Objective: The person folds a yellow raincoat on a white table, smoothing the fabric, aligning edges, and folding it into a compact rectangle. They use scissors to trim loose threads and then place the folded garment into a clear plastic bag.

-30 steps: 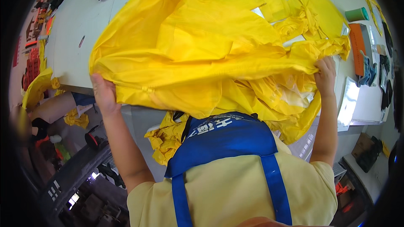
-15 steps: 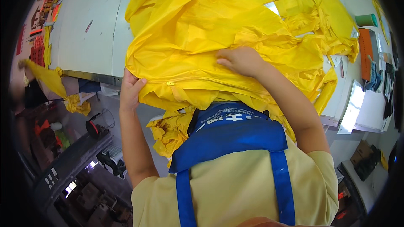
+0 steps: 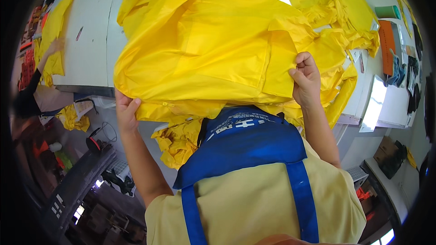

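A large yellow zippered jacket (image 3: pixel 204 50) of thin, smooth fabric lies spread over the table in front of me, its front edge hanging a little over the table's near side. At its near left corner my left hand (image 3: pixel 126 111) pinches the fabric edge, close to the zipper pull (image 3: pixel 168 104). My right hand (image 3: pixel 307 79) grips the outer edge of a rectangular flap (image 3: pixel 279 66) on the jacket's right part, thumb on top. Between both hands the cloth is stretched fairly smooth. Most of the zipper is hidden under the fabric.
More crumpled yellow garments (image 3: pixel 338 18) lie to the right, beside a green roll (image 3: pixel 387 12) and an orange strip (image 3: pixel 387 47). A pen (image 3: pixel 79 33) rests on the white table (image 3: pixel 93 13). At the far left a co-worker's hand (image 3: pixel 55 46) touches yellow cloth. Yellow fabric (image 3: pixel 179 143) hangs below the table edge.
My right hand has moved right and now grips the flap, which lies flatter. My left hand has shifted slightly left and down with the edge. The co-worker's yellow cloth now lies on the table.
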{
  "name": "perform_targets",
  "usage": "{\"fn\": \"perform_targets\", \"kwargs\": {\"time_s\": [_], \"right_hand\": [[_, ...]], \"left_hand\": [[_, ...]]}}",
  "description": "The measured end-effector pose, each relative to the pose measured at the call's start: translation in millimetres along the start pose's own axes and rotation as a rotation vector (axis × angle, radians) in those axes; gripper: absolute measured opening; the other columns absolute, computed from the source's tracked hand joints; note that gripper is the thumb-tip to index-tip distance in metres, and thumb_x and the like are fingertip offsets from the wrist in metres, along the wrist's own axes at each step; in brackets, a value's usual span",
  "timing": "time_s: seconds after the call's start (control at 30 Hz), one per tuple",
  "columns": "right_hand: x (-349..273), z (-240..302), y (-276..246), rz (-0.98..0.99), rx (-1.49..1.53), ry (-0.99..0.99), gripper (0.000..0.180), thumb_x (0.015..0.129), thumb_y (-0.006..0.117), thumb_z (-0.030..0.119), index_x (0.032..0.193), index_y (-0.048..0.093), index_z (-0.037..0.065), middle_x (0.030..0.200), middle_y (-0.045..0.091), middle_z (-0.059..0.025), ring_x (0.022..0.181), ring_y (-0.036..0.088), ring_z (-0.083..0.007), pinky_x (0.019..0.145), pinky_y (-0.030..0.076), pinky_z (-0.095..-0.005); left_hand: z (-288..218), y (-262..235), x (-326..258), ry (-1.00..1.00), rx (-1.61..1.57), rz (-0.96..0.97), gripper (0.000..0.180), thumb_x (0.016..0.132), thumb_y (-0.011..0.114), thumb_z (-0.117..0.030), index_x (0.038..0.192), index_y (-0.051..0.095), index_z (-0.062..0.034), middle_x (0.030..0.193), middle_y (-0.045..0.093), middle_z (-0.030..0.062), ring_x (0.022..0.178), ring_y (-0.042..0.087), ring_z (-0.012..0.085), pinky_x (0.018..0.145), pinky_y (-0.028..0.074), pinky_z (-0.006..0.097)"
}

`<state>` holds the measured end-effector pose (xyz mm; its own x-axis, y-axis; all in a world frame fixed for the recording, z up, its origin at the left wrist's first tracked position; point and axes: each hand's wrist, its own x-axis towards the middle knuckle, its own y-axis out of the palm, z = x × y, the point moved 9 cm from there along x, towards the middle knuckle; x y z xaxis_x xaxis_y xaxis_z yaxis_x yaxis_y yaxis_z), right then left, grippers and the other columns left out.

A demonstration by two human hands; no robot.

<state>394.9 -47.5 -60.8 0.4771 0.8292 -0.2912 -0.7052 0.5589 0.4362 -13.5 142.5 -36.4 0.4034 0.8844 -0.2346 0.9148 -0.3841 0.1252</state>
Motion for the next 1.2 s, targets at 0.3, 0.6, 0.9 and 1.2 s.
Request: {"fn": "perform_targets", "kwargs": {"time_s": [0.3,0.6,0.9,1.2], "right_hand": [[-12.7,17.5,14.8,0.13,-0.012,-0.011,0.077,0.07,0.047,-0.009,0.145,0.025,-0.003,0.142,0.036,-0.0135,0.127,0.039,-0.019,0.104,0.032,-0.0278],[-25.5,31.5,22.9,0.099,-0.141,-0.182,0.084,0.065,0.049,-0.002,0.144,0.022,-0.006,0.154,0.018,-0.0157,0.144,0.012,-0.0235,0.116,0.012,-0.0339],[-8.9,-2.5,111.3,0.641,-0.631,-0.166,0.056,0.085,0.059,0.01,0.137,0.039,0.003,0.134,0.048,-0.0122,0.103,0.06,-0.018,0.087,0.047,-0.0291],[-15.3,1.8,185.5,0.585,-0.702,-0.171,0.029,0.094,0.055,0.018,0.115,0.057,-0.002,0.089,0.064,-0.0085,0.079,0.062,-0.0155,0.073,0.05,-0.0288]], "left_hand": [[-4.6,2.3,-1.5,-0.021,0.049,0.02,0.08,0.078,0.054,0.004,0.148,0.017,-0.0075,0.145,0.036,0.0129,0.132,0.039,0.0261,0.108,0.033,0.038],[3.4,-8.6,-10.9,-0.02,0.047,-0.013,0.08,0.078,0.055,0.004,0.147,0.018,-0.0083,0.144,0.037,0.0125,0.131,0.039,0.0255,0.108,0.032,0.038],[-40.0,32.9,3.9,0.037,0.066,0.06,0.08,0.079,0.051,0.005,0.149,0.013,-0.0066,0.146,0.034,0.0136,0.132,0.037,0.0252,0.107,0.032,0.036],[-144.9,145.2,41.8,0.198,0.257,0.33,0.079,0.087,0.047,0.005,0.15,0.001,-0.0081,0.136,0.045,0.0137,0.12,0.05,0.0209,0.098,0.039,0.029]]}}
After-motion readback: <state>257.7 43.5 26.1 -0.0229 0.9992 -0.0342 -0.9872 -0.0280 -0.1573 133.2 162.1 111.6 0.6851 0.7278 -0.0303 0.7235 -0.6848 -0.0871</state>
